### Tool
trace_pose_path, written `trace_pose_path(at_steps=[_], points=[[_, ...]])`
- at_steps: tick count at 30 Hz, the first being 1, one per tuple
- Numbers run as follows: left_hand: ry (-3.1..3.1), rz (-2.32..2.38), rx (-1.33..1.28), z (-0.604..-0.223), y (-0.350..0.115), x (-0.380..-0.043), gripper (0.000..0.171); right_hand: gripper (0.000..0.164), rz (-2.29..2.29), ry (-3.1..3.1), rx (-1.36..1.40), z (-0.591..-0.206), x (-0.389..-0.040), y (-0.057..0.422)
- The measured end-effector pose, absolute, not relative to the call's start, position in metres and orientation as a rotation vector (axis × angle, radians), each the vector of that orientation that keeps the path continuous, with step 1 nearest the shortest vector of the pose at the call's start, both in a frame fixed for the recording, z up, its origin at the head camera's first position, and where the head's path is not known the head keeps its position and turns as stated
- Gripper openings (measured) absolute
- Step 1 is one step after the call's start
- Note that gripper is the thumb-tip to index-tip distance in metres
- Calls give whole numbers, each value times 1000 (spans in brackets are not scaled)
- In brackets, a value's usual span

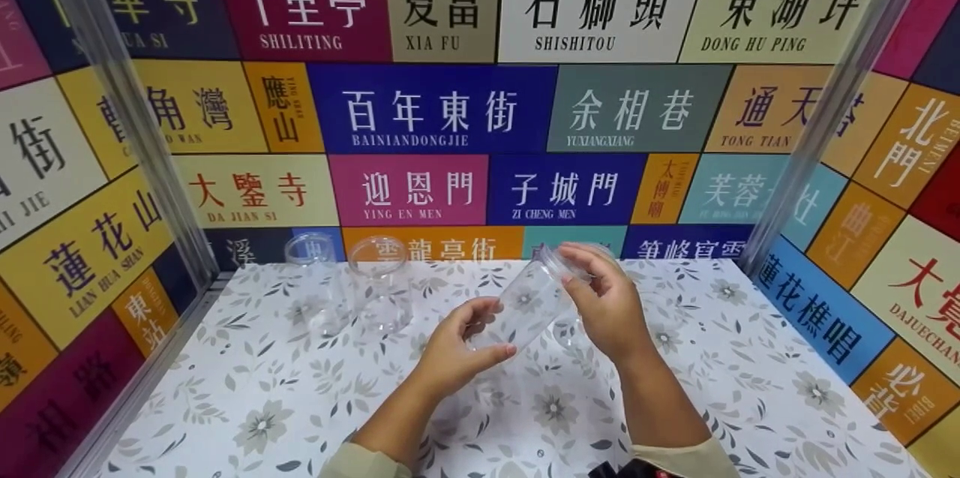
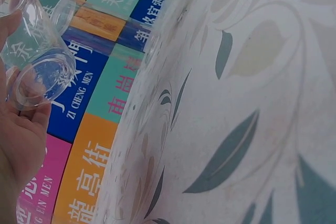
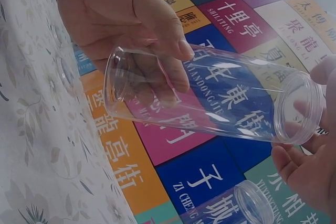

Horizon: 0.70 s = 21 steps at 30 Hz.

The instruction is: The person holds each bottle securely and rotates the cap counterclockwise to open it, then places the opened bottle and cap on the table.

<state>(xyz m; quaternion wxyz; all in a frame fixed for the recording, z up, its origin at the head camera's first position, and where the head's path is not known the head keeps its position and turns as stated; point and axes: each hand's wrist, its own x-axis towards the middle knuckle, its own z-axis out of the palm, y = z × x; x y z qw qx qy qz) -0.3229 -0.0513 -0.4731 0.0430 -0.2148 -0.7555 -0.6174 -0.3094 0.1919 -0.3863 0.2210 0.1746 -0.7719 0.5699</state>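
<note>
A clear, see-through jar (image 1: 525, 302) is held tilted above the table, its ringed rim up and to the right. My left hand (image 1: 466, 343) grips it around the base, thumb on the near side and fingers on the far side. Up at the rim, my right hand (image 1: 611, 305) pinches it between thumb and fingers. The right wrist view shows the jar (image 3: 210, 98) lengthwise, with nothing visible inside. Seen from the left wrist, its round base (image 2: 44, 80) sits within the left fingers.
Two more clear jars, a left one (image 1: 321, 287) and a right one (image 1: 381, 290), stand at the table's back left. Another clear jar (image 1: 571, 334) is partly hidden behind the right hand. A floral cloth (image 1: 262, 418) covers the table; a sign-printed wall (image 1: 431, 106) rises behind it.
</note>
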Motion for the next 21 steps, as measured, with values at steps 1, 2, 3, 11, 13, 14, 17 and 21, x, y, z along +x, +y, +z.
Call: trace_pose_path(at_steps=[1, 2, 3, 11, 13, 14, 17, 21], points=[[-2311, -1890, -655, -473, -51, -323, 70, 35, 1584, -2129, 490, -386, -309, 192], [-2311, -1890, -654, -474, -51, -323, 70, 36, 1593, -2128, 497, -386, -308, 191], [-2311, -1890, -653, -474, -52, -323, 69, 36, 1601, -2126, 503, -386, -308, 191], [-2319, -1886, -643, -474, -51, -323, 68, 41, 1648, -2131, 516, -387, -308, 191], [-2320, -1888, -642, -474, -52, -323, 69, 41, 1644, -2136, 523, -387, -308, 192], [-2323, -1888, -643, -474, -52, -323, 70, 40, 1632, -2136, 529, -387, -309, 192], [-2330, -1883, -649, -473, -52, -322, 72, 39, 1585, -2143, 519, -388, -310, 193], [-2331, -1876, -660, -473, -52, -322, 72, 45, 1539, -2197, 404, -387, -310, 195]])
